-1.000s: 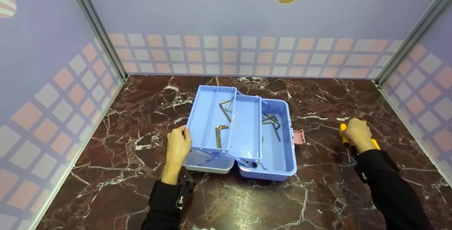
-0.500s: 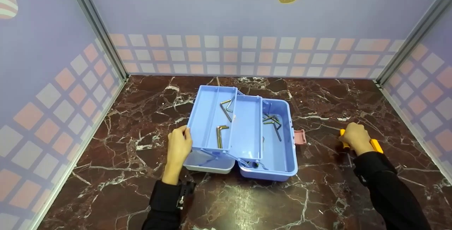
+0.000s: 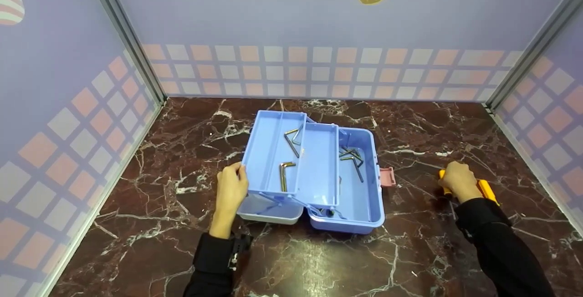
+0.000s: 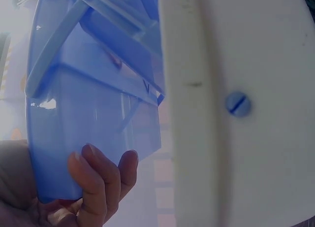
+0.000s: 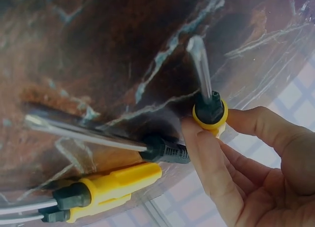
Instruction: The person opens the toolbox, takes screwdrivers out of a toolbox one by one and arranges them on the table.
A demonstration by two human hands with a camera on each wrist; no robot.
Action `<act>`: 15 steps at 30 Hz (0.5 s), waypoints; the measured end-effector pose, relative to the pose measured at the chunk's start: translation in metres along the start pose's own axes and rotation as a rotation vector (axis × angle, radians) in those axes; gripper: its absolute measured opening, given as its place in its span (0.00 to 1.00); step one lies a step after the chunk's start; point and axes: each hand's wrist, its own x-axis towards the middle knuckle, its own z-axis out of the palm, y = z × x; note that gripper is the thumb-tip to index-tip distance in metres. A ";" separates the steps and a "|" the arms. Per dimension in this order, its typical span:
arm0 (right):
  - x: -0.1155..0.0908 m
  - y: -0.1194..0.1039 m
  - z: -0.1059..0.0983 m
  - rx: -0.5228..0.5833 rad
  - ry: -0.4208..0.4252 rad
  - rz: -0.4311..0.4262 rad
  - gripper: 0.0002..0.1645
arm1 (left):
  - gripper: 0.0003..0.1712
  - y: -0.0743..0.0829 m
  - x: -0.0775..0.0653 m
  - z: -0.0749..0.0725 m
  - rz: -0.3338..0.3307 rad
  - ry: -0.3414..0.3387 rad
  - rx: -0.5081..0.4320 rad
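Note:
A blue toolbox (image 3: 374, 187) stands with its stepped trays fanned out to the left. My left hand (image 3: 231, 187) grips the near left edge of the upper tray (image 3: 256, 151), fingers against its wall in the left wrist view. Over at the right, my right hand (image 3: 459, 181) pinches a screwdriver (image 5: 210, 111) with a yellow and black handle between thumb and fingers. Its metal shaft points away from the hand. A second screwdriver (image 5: 165, 150) lies right beside the fingertips, its handle partly hidden by them. Further yellow-handled screwdrivers (image 5: 123, 182) lie alongside.
L-shaped hex keys lie in the upper tray (image 3: 283, 176) and several more in the toolbox bottom (image 3: 353, 160). A pink latch (image 3: 387, 177) juts from the box's right side. Patterned walls (image 3: 291, 74) enclose the marbled table (image 3: 410, 251) at the back and sides.
My right hand has shifted slightly toward me, and more of the yellow handle right of its wrist shows. The left hand and toolbox stay in place.

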 end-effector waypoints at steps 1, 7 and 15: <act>0.000 0.000 0.000 -0.001 -0.002 0.002 0.18 | 0.10 0.000 0.000 0.000 0.000 -0.001 0.001; 0.001 0.000 0.001 0.000 -0.007 0.014 0.21 | 0.10 0.000 -0.001 -0.001 0.001 -0.005 0.003; -0.002 0.000 -0.001 0.007 -0.015 0.012 0.20 | 0.11 0.000 0.000 0.001 0.008 -0.004 -0.002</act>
